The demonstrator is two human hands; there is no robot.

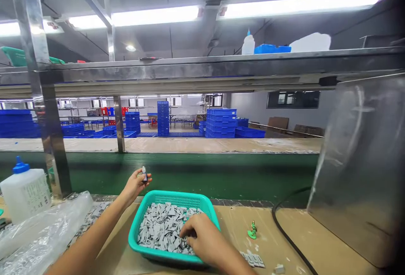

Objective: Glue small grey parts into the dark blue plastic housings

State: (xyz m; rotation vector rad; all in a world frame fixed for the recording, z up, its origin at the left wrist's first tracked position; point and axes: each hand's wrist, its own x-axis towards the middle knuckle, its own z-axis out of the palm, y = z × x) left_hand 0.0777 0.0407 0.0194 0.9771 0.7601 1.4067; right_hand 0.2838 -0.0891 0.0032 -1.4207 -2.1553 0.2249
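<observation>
My left hand (136, 185) is raised above the back left of the basket, its fingers closed on a small grey part (144, 173) with a dark lower portion. A green plastic basket (138, 220) stands on the brown worktop, filled with many small light-grey plastic parts (163, 226). My right hand (201, 233) reaches over the right side of the basket, fingers curled down at the pile. Whether its fingertips hold a piece is hidden.
A white bottle with a blue cap (27, 192) and clear plastic bags (41, 237) lie left. Right are a green figurine (252, 230), grey parts (253, 260), a black cable (286, 237) and a metal panel (357, 161). A green conveyor belt (202, 173) runs behind.
</observation>
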